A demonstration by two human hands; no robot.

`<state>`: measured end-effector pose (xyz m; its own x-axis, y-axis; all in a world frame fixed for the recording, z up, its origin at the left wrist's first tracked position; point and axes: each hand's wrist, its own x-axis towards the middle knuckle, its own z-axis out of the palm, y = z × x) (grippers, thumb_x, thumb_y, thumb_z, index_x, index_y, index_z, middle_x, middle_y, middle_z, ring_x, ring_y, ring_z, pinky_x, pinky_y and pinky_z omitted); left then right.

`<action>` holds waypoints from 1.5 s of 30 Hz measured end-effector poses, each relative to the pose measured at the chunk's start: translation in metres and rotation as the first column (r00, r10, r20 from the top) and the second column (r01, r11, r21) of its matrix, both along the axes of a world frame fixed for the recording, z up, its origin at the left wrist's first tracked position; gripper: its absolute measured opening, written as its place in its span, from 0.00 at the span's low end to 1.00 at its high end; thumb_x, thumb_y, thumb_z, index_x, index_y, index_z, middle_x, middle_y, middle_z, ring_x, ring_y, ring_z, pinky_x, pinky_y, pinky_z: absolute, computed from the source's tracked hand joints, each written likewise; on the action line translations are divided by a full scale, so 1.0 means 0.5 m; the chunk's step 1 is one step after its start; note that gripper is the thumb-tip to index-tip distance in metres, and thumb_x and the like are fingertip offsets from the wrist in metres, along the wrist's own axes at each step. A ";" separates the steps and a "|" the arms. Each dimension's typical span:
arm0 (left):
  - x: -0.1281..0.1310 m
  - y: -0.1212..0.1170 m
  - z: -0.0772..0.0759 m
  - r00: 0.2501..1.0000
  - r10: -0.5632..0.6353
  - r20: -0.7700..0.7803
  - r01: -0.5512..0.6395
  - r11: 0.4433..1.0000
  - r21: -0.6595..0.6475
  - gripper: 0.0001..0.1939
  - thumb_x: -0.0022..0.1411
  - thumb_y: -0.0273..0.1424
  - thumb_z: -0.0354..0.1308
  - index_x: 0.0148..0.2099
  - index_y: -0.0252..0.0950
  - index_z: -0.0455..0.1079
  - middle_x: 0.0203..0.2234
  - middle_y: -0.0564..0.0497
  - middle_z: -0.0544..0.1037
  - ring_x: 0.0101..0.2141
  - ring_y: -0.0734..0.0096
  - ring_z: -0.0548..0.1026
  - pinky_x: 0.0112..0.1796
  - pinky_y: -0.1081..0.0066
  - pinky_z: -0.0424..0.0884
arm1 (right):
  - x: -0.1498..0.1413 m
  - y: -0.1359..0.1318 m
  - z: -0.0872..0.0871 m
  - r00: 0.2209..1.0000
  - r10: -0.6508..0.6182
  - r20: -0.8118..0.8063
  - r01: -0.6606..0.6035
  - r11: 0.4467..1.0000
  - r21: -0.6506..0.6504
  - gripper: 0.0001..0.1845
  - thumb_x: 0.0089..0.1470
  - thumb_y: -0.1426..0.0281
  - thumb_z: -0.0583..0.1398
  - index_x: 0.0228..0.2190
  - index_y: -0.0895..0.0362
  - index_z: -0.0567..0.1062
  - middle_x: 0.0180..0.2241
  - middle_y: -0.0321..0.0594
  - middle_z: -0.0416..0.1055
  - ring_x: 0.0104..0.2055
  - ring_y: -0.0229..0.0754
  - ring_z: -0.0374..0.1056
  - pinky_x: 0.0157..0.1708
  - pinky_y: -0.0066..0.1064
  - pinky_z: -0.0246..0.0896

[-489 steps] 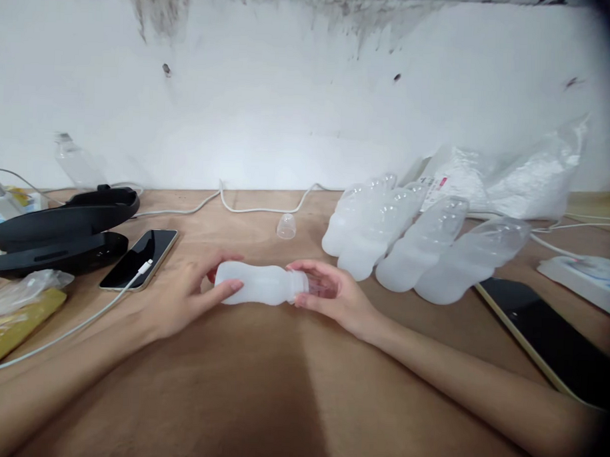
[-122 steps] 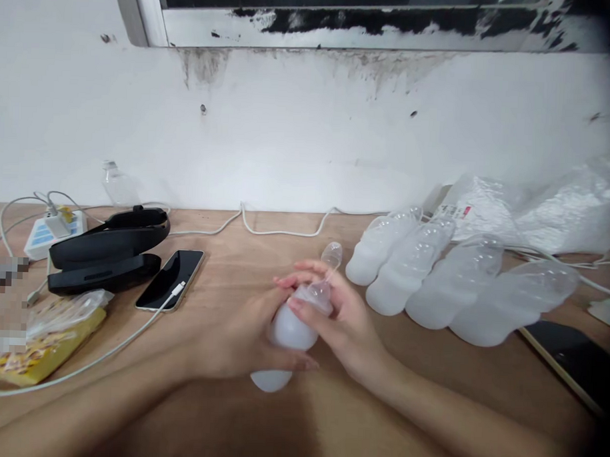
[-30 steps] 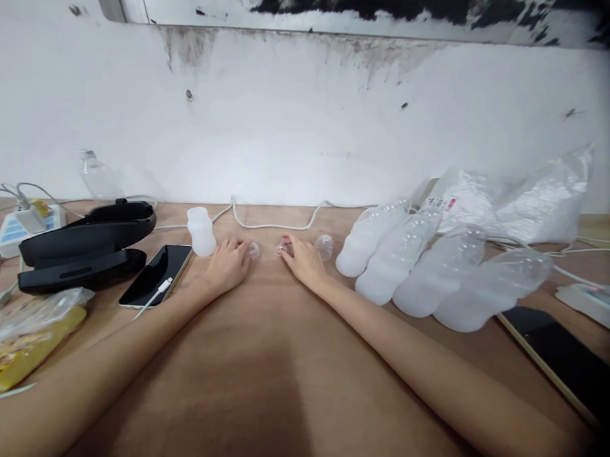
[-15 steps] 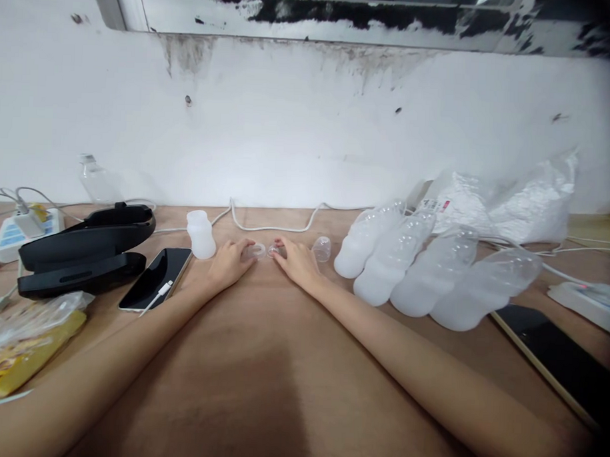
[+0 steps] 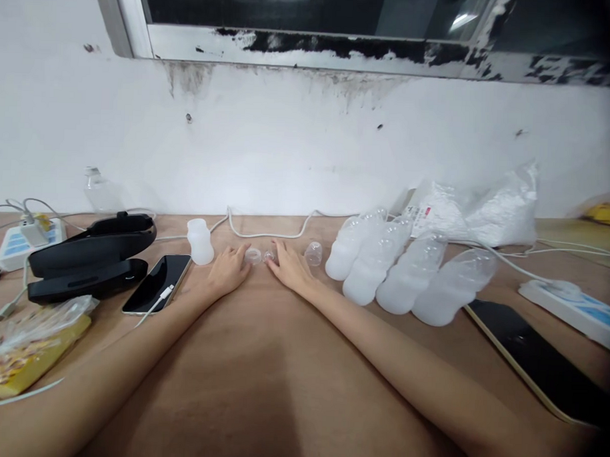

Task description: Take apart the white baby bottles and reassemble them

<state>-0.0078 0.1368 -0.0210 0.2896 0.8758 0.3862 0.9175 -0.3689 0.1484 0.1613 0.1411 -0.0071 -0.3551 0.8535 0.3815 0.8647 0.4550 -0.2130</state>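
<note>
My left hand point(image 5: 229, 269) rests on the table with its fingers stretched out, beside a clear plastic ring point(image 5: 252, 256). A tiny clear dome-shaped piece point(image 5: 269, 255) sits just right of the ring, close to the thumb of my right hand point(image 5: 290, 264). The fingers of that hand are apart and lie low on the tabletop; whether the thumb touches the piece I cannot tell. A clear cap point(image 5: 313, 253) stands right of my right hand. Upright beyond my left wrist is a frosted waisted bottle point(image 5: 200, 242) without a top.
Several frosted bottles with clear tops point(image 5: 366, 280) lean in a row at right, before a silvery bag point(image 5: 500, 205). Phones point(image 5: 157, 283) lie on both sides. A black case point(image 5: 91, 248), a snack bag point(image 5: 41, 346) and a power strip point(image 5: 575, 311) are around; a white cable point(image 5: 269, 235) runs behind.
The view has tilted up, showing more window. My left fingers have drawn slightly back from the ring, and my right fingers have straightened beside the small clear piece.
</note>
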 end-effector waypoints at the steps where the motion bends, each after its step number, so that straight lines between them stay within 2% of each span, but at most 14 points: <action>1: 0.000 -0.002 0.000 1.000 0.000 0.000 0.000 1.000 0.010 0.15 0.61 0.34 0.52 0.50 0.34 0.62 0.45 0.46 0.68 0.41 0.65 0.70 0.40 0.59 0.69 | 0.004 -0.015 0.018 1.000 0.003 -0.004 -0.003 1.000 0.029 0.22 0.56 0.69 0.50 0.52 0.62 0.58 0.50 0.52 0.62 0.47 0.48 0.63 0.40 0.36 0.60; 5: 0.003 -0.014 0.001 1.000 -0.013 0.011 0.013 0.998 0.066 0.17 0.61 0.29 0.50 0.52 0.31 0.59 0.45 0.42 0.68 0.44 0.61 0.69 0.43 0.58 0.68 | 0.062 -0.102 0.115 0.999 0.042 0.004 -0.042 0.981 0.191 0.18 0.58 0.71 0.45 0.49 0.57 0.62 0.53 0.45 0.58 0.53 0.45 0.56 0.49 0.36 0.54; 6: 0.004 -0.015 0.001 1.000 -0.021 0.017 0.020 0.996 0.083 0.17 0.61 0.27 0.50 0.52 0.30 0.58 0.46 0.40 0.67 0.45 0.59 0.68 0.44 0.58 0.66 | 0.088 -0.125 0.137 0.999 0.017 0.047 -0.030 0.950 0.312 0.17 0.57 0.70 0.47 0.48 0.57 0.64 0.52 0.47 0.58 0.54 0.48 0.54 0.49 0.39 0.54; 8: 0.006 -0.014 -0.002 0.999 -0.042 0.031 0.038 0.993 0.116 0.18 0.58 0.23 0.48 0.52 0.29 0.57 0.49 0.37 0.64 0.49 0.56 0.65 0.47 0.57 0.64 | 0.143 -0.159 0.166 0.982 -0.159 0.101 0.092 0.872 0.482 0.18 0.55 0.66 0.51 0.46 0.59 0.65 0.51 0.53 0.57 0.54 0.56 0.50 0.48 0.47 0.53; 10: 0.005 -0.009 -0.005 0.997 -0.064 0.051 0.056 0.987 0.150 0.18 0.57 0.21 0.46 0.52 0.30 0.57 0.50 0.37 0.62 0.51 0.55 0.63 0.49 0.57 0.62 | 0.194 -0.174 0.173 0.945 -0.300 0.126 0.194 0.830 0.523 0.21 0.54 0.63 0.52 0.47 0.62 0.64 0.49 0.57 0.58 0.52 0.60 0.53 0.44 0.49 0.55; 15: 0.011 -0.031 0.010 0.983 -0.152 0.102 0.121 0.959 0.257 0.17 0.58 0.20 0.44 0.51 0.29 0.56 0.52 0.35 0.58 0.53 0.56 0.59 0.52 0.56 0.58 | 0.252 -0.172 0.147 0.931 -0.302 0.204 0.207 0.900 0.384 0.19 0.55 0.63 0.51 0.44 0.61 0.65 0.39 0.52 0.66 0.41 0.55 0.62 0.35 0.44 0.61; 19: 0.048 -0.127 0.061 0.953 -0.279 0.116 0.227 0.915 0.334 0.21 0.61 0.31 0.48 0.55 0.34 0.51 0.54 0.40 0.57 0.55 0.60 0.57 0.53 0.60 0.57 | 0.217 -0.212 0.164 0.993 -0.114 0.020 0.100 0.930 0.353 0.14 0.53 0.63 0.53 0.40 0.56 0.67 0.37 0.45 0.65 0.36 0.46 0.65 0.33 0.38 0.62; 21: 0.074 -0.185 0.085 0.877 -0.437 0.201 0.382 0.887 0.259 0.33 0.56 0.40 0.54 0.58 0.35 0.45 0.55 0.39 0.58 0.55 0.57 0.58 0.53 0.59 0.58 | 0.185 -0.239 0.171 0.992 0.036 -0.124 -0.001 0.963 0.270 0.14 0.52 0.63 0.55 0.41 0.56 0.66 0.37 0.43 0.65 0.32 0.41 0.65 0.29 0.33 0.63; 23: 0.093 -0.229 0.100 0.872 -0.416 0.257 0.412 0.908 0.074 0.40 0.51 0.46 0.58 0.59 0.35 0.43 0.51 0.39 0.64 0.50 0.54 0.64 0.48 0.57 0.63 | 0.153 -0.254 0.166 0.953 0.145 -0.267 -0.117 0.986 0.120 0.12 0.53 0.64 0.53 0.40 0.56 0.65 0.37 0.42 0.65 0.31 0.38 0.64 0.26 0.28 0.62; 24: 0.099 -0.245 0.103 0.896 -0.374 0.241 0.398 0.915 -0.059 0.36 0.54 0.43 0.56 0.58 0.35 0.45 0.47 0.41 0.69 0.45 0.56 0.69 0.43 0.58 0.67 | 0.139 -0.256 0.160 0.939 0.167 -0.301 -0.164 0.986 0.037 0.11 0.54 0.64 0.52 0.39 0.56 0.65 0.36 0.41 0.66 0.31 0.37 0.64 0.26 0.27 0.61; 27: 0.097 -0.269 0.108 0.959 -0.278 0.052 0.281 0.918 -0.281 0.25 0.57 0.33 0.52 0.54 0.32 0.49 0.38 0.44 0.73 0.34 0.58 0.73 0.32 0.62 0.70 | 0.112 -0.243 0.137 0.957 0.158 -0.245 -0.219 0.944 -0.247 0.13 0.52 0.60 0.54 0.34 0.57 0.67 0.30 0.38 0.67 0.28 0.37 0.63 0.25 0.27 0.57; 32: 0.070 -0.298 0.127 0.912 -0.385 -0.145 0.316 0.882 -0.350 0.12 0.55 0.26 0.49 0.44 0.35 0.58 0.37 0.46 0.73 0.33 0.60 0.73 0.31 0.64 0.69 | 0.098 -0.233 0.113 0.945 0.183 -0.271 -0.315 0.730 -0.606 0.19 0.43 0.54 0.60 0.22 0.59 0.71 0.18 0.32 0.62 0.20 0.32 0.55 0.20 0.24 0.48; 37: 0.053 -0.320 0.130 0.886 -0.460 -0.051 0.413 0.835 -0.364 0.14 0.54 0.25 0.48 0.45 0.37 0.56 0.41 0.47 0.71 0.37 0.62 0.71 0.36 0.64 0.68 | 0.095 -0.261 0.097 0.868 0.122 -0.481 -0.439 0.640 -0.630 0.18 0.41 0.56 0.63 0.24 0.60 0.71 0.19 0.31 0.59 0.22 0.31 0.52 0.20 0.23 0.46; 45: 0.052 -0.308 0.136 0.877 -0.480 -0.015 0.430 0.799 -0.420 0.21 0.53 0.25 0.49 0.50 0.38 0.54 0.41 0.50 0.71 0.36 0.62 0.71 0.35 0.65 0.67 | 0.101 -0.269 0.084 0.810 0.070 -0.582 -0.483 0.643 -0.594 0.15 0.41 0.60 0.63 0.24 0.60 0.71 0.21 0.32 0.62 0.24 0.32 0.54 0.22 0.23 0.48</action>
<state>0.0183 -0.0173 0.0468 0.7129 0.7009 -0.0221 0.6781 -0.6810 0.2764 0.2120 0.0066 0.0348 -0.5726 0.8150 -0.0885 0.4098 0.1911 -0.8920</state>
